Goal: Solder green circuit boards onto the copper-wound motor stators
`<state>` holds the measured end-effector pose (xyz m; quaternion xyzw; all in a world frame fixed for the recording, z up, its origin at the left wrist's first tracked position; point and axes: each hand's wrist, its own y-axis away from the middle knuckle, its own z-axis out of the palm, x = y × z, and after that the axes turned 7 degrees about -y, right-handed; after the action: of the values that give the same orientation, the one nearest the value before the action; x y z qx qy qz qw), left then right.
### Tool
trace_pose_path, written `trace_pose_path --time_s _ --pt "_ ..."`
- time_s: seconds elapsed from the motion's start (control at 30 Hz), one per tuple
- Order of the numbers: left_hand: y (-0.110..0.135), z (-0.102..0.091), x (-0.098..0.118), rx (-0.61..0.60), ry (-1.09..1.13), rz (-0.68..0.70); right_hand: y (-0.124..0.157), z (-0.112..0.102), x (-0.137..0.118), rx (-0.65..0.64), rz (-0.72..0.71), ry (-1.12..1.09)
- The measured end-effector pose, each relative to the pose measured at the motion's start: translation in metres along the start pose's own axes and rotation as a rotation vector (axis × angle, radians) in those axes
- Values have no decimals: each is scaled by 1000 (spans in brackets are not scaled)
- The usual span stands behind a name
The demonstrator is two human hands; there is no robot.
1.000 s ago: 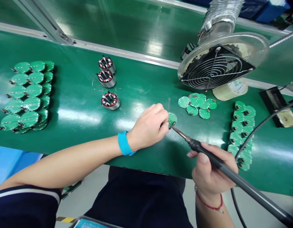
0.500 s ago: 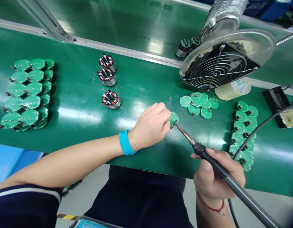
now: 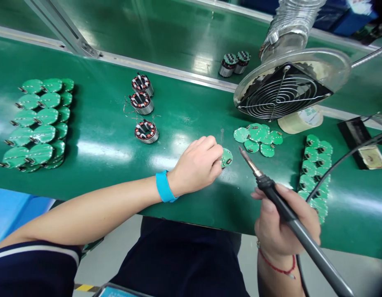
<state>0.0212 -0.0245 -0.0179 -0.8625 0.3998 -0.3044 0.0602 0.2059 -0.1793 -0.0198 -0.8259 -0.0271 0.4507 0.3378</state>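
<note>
My left hand (image 3: pixel 199 163), with a blue band at its wrist, is closed on a round green circuit board (image 3: pixel 227 157). Only the board's right part shows; the fingers cover the rest, and whatever lies beneath it is hidden. My right hand (image 3: pixel 286 222) grips a soldering iron (image 3: pixel 279 198) by its dark handle. The iron's tip points up and to the left, apart from the board and a little to its right. A loose cluster of round green boards (image 3: pixel 255 132) lies just beyond the tip.
Three motor stators (image 3: pixel 146 131) stand left of centre. Stacked green boards (image 3: pixel 43 134) fill the far left, with more rows (image 3: pixel 314 165) at right. A fume extractor fan (image 3: pixel 279 95) overhangs the back, near a tape roll (image 3: pixel 302 119) and a soldering sponge holder (image 3: pixel 372 156). The iron's cable (image 3: pixel 336 163) crosses the right.
The soldering iron's tip has lifted off the board and moved up and to the right. My left hand has stayed in place on the board. The camera view has shifted slightly.
</note>
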Motion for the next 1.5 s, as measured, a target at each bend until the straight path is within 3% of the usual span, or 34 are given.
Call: trace_pose_path --time_s 0.1,0.23,0.33,0.5,0.63,0.7,0.77,0.9,1.07,1.17,1.3,1.5 --pt "-4 -5 -9 -37 234 -121 -18 10 -4 47 34 -36" --pt "-11 -5 -23 -138 435 -241 -36 19 -1 -8 172 -129" --pt "-13 -4 -26 -148 496 -176 -47 21 6 -135 269 -92" --pt "-6 -8 -20 55 391 111 -67 29 6 -349 428 -123" --pt "3 -5 -19 187 230 328 -79 37 -3 -436 543 -237" --pt "6 -1 -19 152 194 297 -81 38 -4 -449 589 -281" --pt "7 3 -18 48 162 154 -80 36 -2 -458 615 -311" --pt "5 8 -13 -193 195 -119 -76 28 7 -501 510 -269" --pt "2 7 -14 -284 455 -160 -79 17 17 -571 122 25" --pt "4 5 -16 -288 542 -176 -81 16 19 -614 -11 133" --pt "5 3 -16 -297 553 -222 -79 21 19 -658 -76 98" --pt "5 3 -15 -319 554 -233 -75 25 23 -687 -57 57"
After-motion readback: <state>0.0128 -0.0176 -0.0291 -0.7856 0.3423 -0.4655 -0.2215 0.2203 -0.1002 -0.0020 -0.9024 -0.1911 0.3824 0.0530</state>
